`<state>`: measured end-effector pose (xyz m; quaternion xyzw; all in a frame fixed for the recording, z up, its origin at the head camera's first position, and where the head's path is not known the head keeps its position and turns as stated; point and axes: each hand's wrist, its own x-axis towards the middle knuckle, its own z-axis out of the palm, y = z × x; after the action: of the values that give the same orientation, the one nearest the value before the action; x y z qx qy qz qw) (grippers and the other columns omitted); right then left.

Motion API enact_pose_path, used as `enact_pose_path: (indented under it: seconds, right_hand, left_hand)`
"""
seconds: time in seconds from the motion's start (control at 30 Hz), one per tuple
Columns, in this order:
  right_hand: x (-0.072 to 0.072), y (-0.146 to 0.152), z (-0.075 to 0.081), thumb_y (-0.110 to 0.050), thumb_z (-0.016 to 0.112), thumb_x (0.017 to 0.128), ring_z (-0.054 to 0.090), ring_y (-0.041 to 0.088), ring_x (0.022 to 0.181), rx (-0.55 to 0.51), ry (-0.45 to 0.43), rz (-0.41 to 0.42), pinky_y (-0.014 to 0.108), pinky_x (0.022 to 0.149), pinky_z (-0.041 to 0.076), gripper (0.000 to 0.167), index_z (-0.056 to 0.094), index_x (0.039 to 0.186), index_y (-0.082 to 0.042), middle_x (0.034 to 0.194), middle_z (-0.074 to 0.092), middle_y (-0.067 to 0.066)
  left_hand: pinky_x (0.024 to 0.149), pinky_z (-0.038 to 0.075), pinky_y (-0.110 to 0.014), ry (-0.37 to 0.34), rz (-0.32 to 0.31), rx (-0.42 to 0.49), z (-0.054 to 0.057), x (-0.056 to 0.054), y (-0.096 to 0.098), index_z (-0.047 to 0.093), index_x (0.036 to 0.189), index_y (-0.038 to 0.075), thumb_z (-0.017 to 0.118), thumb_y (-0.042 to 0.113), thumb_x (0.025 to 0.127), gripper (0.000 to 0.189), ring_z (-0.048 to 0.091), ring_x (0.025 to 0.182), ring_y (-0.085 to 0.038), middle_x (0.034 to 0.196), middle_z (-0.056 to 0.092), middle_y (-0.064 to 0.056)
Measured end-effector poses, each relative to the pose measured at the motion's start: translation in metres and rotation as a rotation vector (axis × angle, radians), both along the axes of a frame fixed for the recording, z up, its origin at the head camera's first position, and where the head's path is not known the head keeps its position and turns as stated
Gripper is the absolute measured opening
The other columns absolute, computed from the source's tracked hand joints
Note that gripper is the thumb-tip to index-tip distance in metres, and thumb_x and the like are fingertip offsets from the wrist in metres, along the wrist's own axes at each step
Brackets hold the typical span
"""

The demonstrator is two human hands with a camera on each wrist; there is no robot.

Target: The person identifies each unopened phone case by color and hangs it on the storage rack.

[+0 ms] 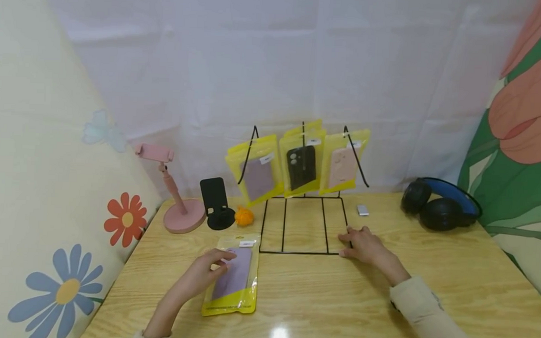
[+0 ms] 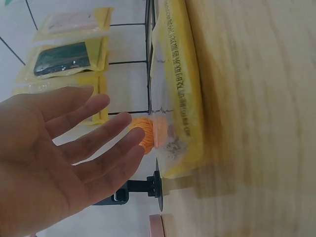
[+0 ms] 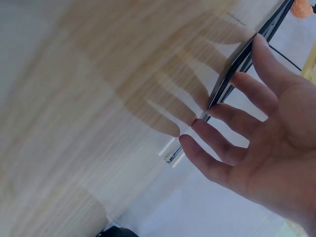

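Note:
My left hand (image 1: 206,271) hovers at the left edge of a yellow-and-clear pouch (image 1: 248,305) with a purple phone case (image 1: 240,275) inside, lying on the table. Its fingers are loosely bent with nothing between them; in the left wrist view the palm (image 2: 44,148) faces the pouch (image 2: 185,98). My right hand (image 1: 363,247) is at the front right corner of a black wire display rack (image 1: 294,253), fingers spread and relaxed. In the right wrist view its thumb and fingertips rest along the rack's wire (image 3: 232,69). Several pouches hang from the rack's hooks, showing purple, black (image 1: 302,167) and pink (image 1: 342,169) cases.
A pink phone stand (image 1: 184,215), a black phone stand (image 1: 219,217) and an orange ball-like item (image 1: 244,216) stand left of the rack. To its right lie a small silver-white piece (image 1: 362,210) and black headphones (image 1: 443,212). A white cloth (image 1: 234,63) hangs behind.

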<state>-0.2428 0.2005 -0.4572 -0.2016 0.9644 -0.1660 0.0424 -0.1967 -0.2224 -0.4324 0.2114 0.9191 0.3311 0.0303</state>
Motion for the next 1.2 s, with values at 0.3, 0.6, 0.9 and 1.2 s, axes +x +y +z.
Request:
enact_pose_path:
  seconds: [0.3,0.6,0.9,1.2]
  right_hand:
    - [-0.0007,0.0006,-0.0016,-0.03,0.071,0.086,0.05,0.045,0.101,-0.012,-0.003,-0.007,0.052,0.072,0.048,0.049,0.062,0.128,-0.004,0.137,0.045,0.034]
    - [-0.0005,0.0002,-0.0005,-0.03,0.071,0.087,0.05,0.046,0.102,-0.002,-0.004,-0.009,0.054,0.073,0.048,0.049,0.062,0.128,-0.004,0.137,0.045,0.033]
    - [0.0002,0.0,-0.0021,-0.03,0.071,0.087,0.05,0.046,0.101,-0.009,-0.01,-0.002,0.053,0.073,0.048,0.05,0.062,0.128,-0.004,0.137,0.045,0.034]
    - [-0.0006,-0.0005,-0.0004,-0.03,0.07,0.087,0.05,0.047,0.103,0.009,-0.013,-0.015,0.056,0.074,0.048,0.049,0.062,0.128,-0.004,0.137,0.046,0.032]
  left_hand:
    - [0.074,0.054,-0.031,-0.028,0.046,0.016,0.0013,-0.0022,-0.0001,0.067,0.114,-0.001,0.062,0.006,0.093,0.023,0.062,0.092,-0.024,0.111,0.064,-0.015]
    - [0.074,0.054,-0.032,-0.032,0.049,0.008,0.0024,-0.0044,0.0031,0.066,0.115,-0.002,0.062,0.007,0.093,0.024,0.063,0.091,-0.024,0.111,0.064,-0.015]
    - [0.074,0.055,-0.032,-0.058,0.052,0.02,0.0004,-0.0033,0.0011,0.065,0.116,-0.003,0.061,0.007,0.093,0.025,0.063,0.092,-0.026,0.11,0.064,-0.016]
    - [0.074,0.055,-0.032,-0.051,0.077,0.026,0.0013,-0.004,0.0019,0.066,0.116,-0.002,0.062,0.006,0.092,0.025,0.062,0.092,-0.025,0.108,0.065,-0.014]
